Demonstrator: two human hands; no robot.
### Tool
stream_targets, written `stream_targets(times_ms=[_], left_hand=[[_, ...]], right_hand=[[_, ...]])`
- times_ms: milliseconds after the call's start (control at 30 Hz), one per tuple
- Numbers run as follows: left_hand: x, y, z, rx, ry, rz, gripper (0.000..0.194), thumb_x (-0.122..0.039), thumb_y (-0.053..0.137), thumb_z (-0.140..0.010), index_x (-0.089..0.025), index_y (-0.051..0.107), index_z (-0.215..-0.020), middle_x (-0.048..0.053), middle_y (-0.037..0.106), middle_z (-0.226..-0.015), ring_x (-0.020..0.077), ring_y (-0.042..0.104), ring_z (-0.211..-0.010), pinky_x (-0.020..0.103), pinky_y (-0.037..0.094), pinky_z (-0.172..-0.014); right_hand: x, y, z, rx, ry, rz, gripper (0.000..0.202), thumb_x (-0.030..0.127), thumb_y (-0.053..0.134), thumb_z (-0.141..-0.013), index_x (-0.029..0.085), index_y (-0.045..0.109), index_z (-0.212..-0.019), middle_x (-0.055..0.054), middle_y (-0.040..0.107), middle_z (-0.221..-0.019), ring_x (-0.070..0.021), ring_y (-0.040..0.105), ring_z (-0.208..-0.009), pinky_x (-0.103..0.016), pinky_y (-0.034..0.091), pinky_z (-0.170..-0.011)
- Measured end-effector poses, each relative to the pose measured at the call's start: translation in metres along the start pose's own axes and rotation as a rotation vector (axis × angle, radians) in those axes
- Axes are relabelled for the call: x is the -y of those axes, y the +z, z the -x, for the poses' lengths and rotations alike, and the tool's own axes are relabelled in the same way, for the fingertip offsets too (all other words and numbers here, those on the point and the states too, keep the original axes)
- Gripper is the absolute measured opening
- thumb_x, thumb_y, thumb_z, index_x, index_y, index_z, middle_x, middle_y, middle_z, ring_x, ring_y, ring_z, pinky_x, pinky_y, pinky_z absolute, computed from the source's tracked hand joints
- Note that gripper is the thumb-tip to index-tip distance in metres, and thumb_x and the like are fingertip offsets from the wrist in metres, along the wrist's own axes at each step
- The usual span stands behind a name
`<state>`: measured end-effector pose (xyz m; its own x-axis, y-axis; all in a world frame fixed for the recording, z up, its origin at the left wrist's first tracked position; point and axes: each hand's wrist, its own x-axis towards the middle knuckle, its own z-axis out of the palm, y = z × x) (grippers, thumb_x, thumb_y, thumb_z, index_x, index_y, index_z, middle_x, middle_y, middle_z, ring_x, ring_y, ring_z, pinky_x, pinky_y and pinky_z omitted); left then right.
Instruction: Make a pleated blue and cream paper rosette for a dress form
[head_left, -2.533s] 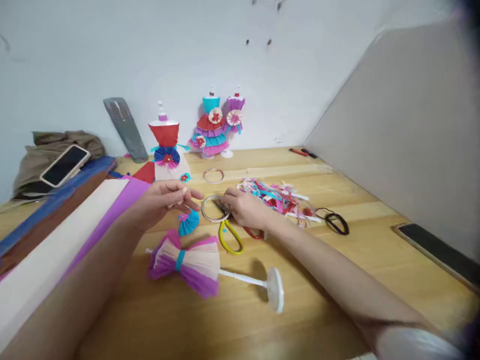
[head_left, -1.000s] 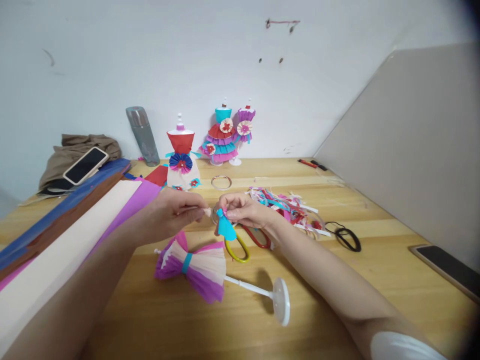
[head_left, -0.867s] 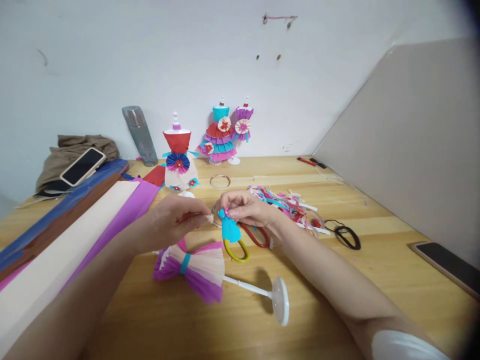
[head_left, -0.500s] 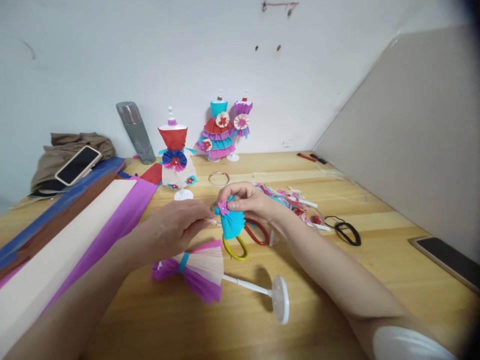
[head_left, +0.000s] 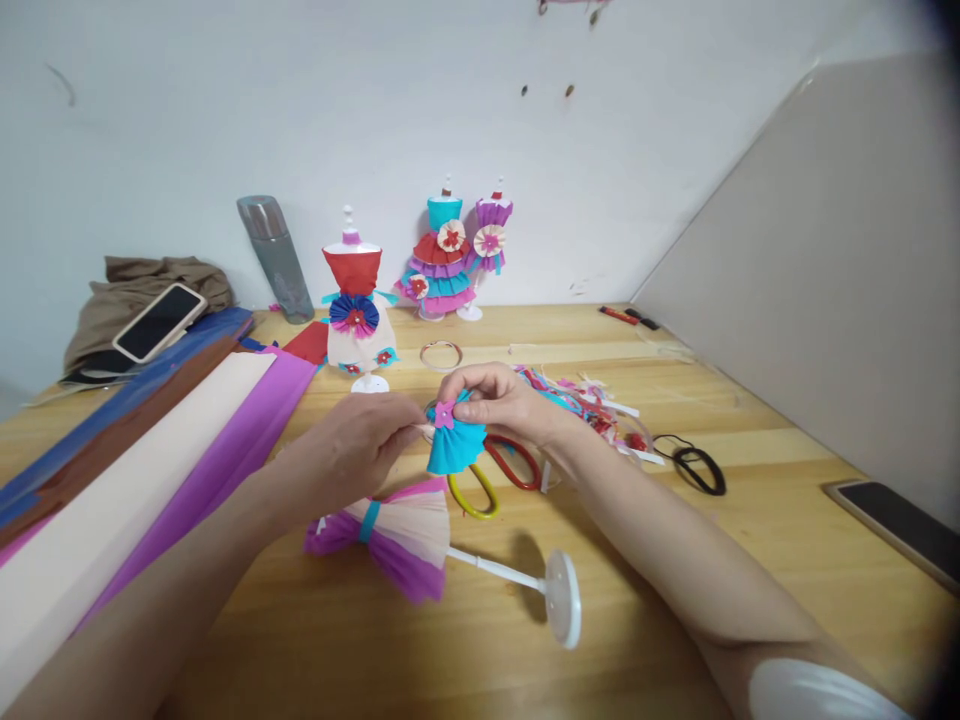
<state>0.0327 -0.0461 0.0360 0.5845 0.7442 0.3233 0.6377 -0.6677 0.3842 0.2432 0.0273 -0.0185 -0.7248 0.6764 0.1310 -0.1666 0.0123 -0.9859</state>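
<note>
Head view: grey bottle [head_left: 277,265] capped, tilted against wall [head_left: 360,100]; contents cannot be told. Blue pleated fan [head_left: 457,447] with pink flower [head_left: 445,414] raised above table [head_left: 337,650], pinched in right hand [head_left: 499,403]. Left hand [head_left: 360,440] narrowed, fingertips closed on small pale piece [head_left: 428,432], probably paper, mostly hidden. Dressed stand [head_left: 405,545] lies on its side nearer camera. Change noted: fan lay on table 2.5 s ago, now held.

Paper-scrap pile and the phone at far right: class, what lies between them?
In the head view, a black loop lies between the paper-scrap pile and the phone, with bare wood tabletop after it.
</note>
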Motion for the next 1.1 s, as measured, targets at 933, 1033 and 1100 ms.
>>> stream_targets(times_ms=[933,1033,1100], left_hand=[[0.019,0.007,0.002,0.026,-0.016,-0.035,0.025,-0.016,0.045,-0.093,-0.017,0.07,-0.088,0.005,0.065,-0.081,0.0168,0.059,-0.074,0.027,0.042,-0.067],[0.02,0.005,0.002,-0.001,-0.011,0.017,0.024,-0.018,0.046,-0.093,-0.017,0.07,-0.089,0.005,0.067,-0.083,0.0173,0.059,-0.077,0.027,0.043,-0.07],[0.021,0.006,0.002,-0.008,-0.015,0.034,0.024,-0.019,0.046,-0.093,-0.017,0.069,-0.089,0.004,0.067,-0.08,0.0174,0.059,-0.077,0.027,0.043,-0.07]], right_hand=[[-0.013,-0.006,-0.003,-0.019,0.11,-0.244,0.028,0.03,0.087,-0.064,0.014,0.07,-0.079,0.0,0.071,-0.073,-0.0095,0.064,-0.061,-0.02,0.05,-0.059],[-0.014,-0.007,-0.003,-0.033,0.119,-0.251,0.029,0.031,0.087,-0.063,0.014,0.07,-0.08,0.0,0.071,-0.072,-0.0094,0.063,-0.059,-0.02,0.05,-0.059],[-0.015,-0.007,-0.003,-0.03,0.12,-0.252,0.03,0.031,0.087,-0.063,0.014,0.07,-0.08,0.0,0.071,-0.072,-0.0096,0.063,-0.06,-0.02,0.05,-0.059]])
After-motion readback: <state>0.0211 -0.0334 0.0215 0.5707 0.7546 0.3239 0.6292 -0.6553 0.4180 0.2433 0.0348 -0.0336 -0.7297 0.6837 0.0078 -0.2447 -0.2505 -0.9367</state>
